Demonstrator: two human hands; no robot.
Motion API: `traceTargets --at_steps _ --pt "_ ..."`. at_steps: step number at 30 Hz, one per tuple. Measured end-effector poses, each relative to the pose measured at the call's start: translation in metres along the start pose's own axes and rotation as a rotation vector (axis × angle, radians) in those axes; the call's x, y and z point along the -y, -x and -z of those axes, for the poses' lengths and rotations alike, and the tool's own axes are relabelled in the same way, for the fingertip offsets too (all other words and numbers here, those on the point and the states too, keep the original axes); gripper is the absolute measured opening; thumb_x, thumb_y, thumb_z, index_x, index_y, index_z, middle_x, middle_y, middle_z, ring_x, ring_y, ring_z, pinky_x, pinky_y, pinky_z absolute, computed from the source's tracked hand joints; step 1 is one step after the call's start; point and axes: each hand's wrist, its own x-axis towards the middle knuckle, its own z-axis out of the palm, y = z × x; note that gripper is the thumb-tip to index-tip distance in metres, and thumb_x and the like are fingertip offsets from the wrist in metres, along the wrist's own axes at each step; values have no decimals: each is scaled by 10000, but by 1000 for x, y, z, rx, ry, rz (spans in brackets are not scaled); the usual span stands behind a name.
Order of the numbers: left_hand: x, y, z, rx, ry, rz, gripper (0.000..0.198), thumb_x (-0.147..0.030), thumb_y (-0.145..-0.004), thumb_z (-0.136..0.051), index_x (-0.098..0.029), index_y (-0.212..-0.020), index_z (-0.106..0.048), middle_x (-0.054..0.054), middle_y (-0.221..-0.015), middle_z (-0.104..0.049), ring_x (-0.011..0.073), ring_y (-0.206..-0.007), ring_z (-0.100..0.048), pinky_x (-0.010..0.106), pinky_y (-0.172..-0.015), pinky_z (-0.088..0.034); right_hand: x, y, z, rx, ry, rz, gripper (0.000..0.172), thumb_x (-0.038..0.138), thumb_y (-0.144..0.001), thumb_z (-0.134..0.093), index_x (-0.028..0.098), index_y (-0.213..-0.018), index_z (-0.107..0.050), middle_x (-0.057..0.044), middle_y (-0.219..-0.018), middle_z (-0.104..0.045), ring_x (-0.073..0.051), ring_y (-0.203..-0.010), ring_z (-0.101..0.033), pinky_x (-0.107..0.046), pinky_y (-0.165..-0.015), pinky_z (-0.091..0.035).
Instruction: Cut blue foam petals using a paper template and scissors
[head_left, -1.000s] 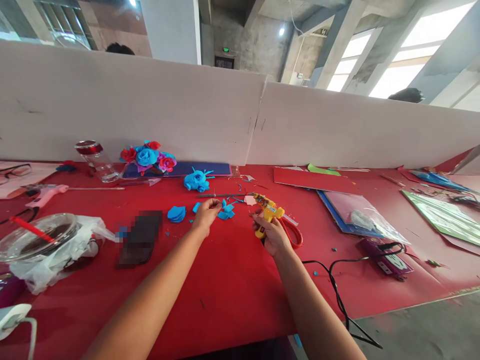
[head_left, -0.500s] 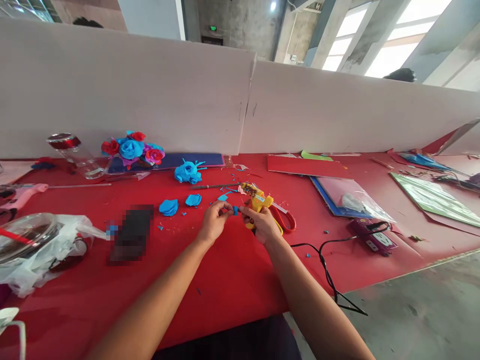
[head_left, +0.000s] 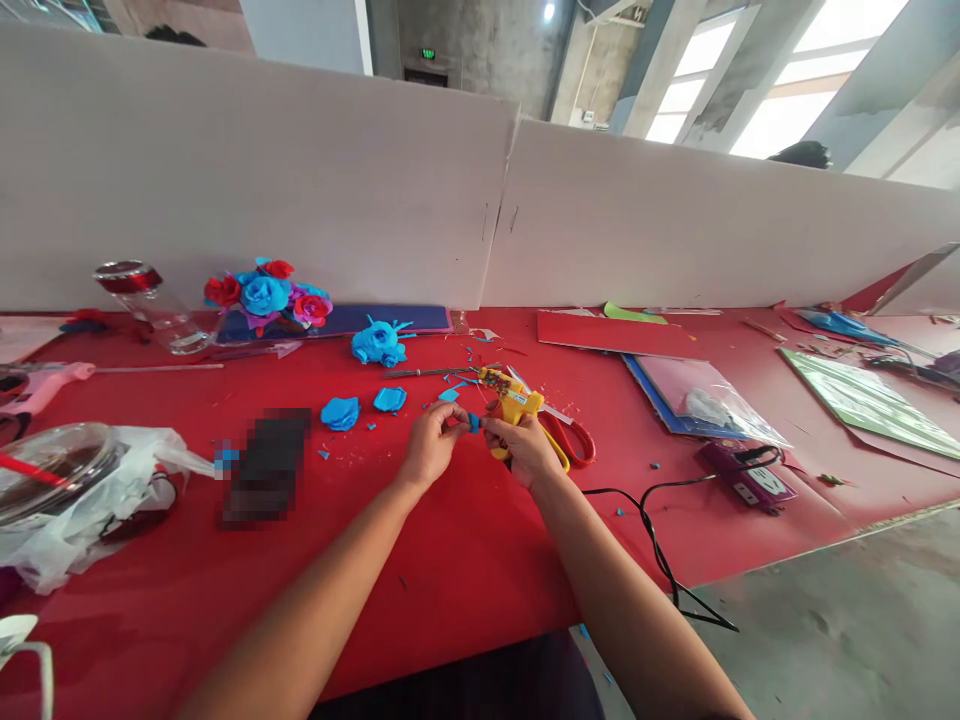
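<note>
A small piece of blue paper (head_left: 473,423) is pinched between my two hands, above the red tabletop. My left hand (head_left: 435,440) grips its left side with thumb and fingertips closed. From the other side, my right hand (head_left: 523,440) pinches it the same way. Just behind the right hand lies a yellow hot glue gun (head_left: 519,400), partly hidden by it. Red-handled scissors (head_left: 577,443) rest to its right. Two blue paper petal stacks, one larger (head_left: 340,413) and one smaller (head_left: 390,400), lie left of my hands. Behind them sits a blue paper flower cluster (head_left: 379,343).
At the back left stand a bouquet of paper flowers (head_left: 266,295) and a glass bottle (head_left: 161,310). A bagged bowl (head_left: 60,490) and a pixelated dark object (head_left: 266,465) are on the left. A power strip (head_left: 750,475) with a black cord (head_left: 651,535) lies right.
Both hands stay at nearly the same spot, still pinching the blue paper, with a slight shift of the fingers. The whole view has shifted very slightly.
</note>
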Motion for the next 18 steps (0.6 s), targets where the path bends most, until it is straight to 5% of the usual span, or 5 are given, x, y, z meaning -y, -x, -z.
traceTargets --at_steps 12,18 --pt "8 -3 17 -53 40 23 31 -193 -756 -584 -191 -736 -608 13 -801 -625 139 -688 -540 249 -665 -401 1 -4 -3 -143 0 -7 263 219 -536 -753 173 -714 -565 28 -551 -605 -59 -439 -445 -184 -415 -325" --pt "7 -4 22 -85 78 72 50 -240 -750 -584 -194 -745 -602 -3 -768 -630 143 -708 -550 244 -674 -410 1 -1 -16 -63 83 -100 258 334 -599 -765 160 -696 -600 -40 -637 -674 -66 -462 -482 -182 -405 -340"
